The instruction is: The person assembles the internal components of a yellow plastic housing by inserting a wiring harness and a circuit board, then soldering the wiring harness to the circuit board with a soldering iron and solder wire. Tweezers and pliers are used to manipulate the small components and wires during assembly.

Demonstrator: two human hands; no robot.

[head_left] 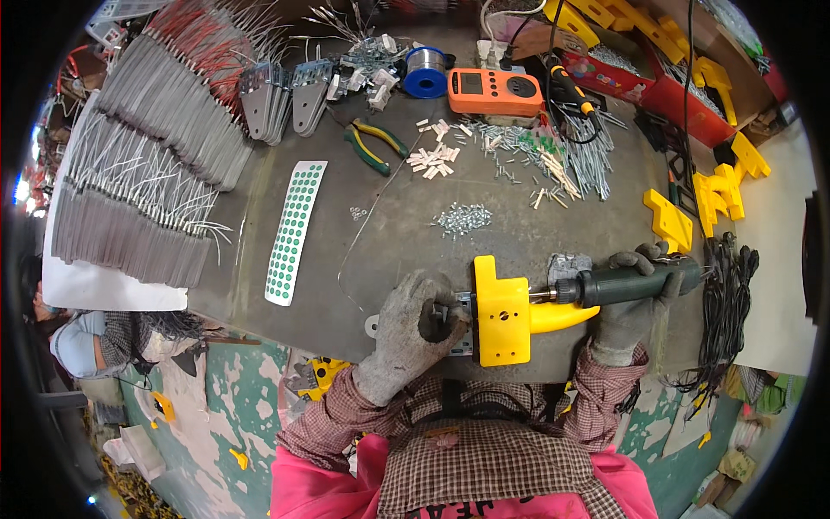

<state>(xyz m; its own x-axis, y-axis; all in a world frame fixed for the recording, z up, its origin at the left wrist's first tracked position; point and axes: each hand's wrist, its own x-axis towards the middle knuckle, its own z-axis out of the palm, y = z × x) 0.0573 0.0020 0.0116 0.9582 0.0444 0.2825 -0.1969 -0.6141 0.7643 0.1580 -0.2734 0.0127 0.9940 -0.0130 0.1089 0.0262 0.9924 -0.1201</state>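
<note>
My right hand (629, 298), in a grey glove, is closed around a dark electric screwdriver (631, 284) lying level. The screwdriver's bit reaches left to a yellow plastic handle piece (503, 316) near the table's front edge. That piece has small holes in its flat face and a curved arm on the right. A metal bracket (464, 333) adjoins its left side. My left hand (415, 333), also gloved, is closed around the bracket, with the fingers curled and much of the metal hidden. Small screws (462, 220) lie in a pile just beyond the hands.
Green-handled pliers (373, 145), a green-dotted sticker sheet (296, 232) and grey metal strips with wires (130, 221) lie left. Farther back are a solder spool (425, 73) and an orange meter (495, 92). Yellow pieces (670, 221) and black cables (724, 311) lie right.
</note>
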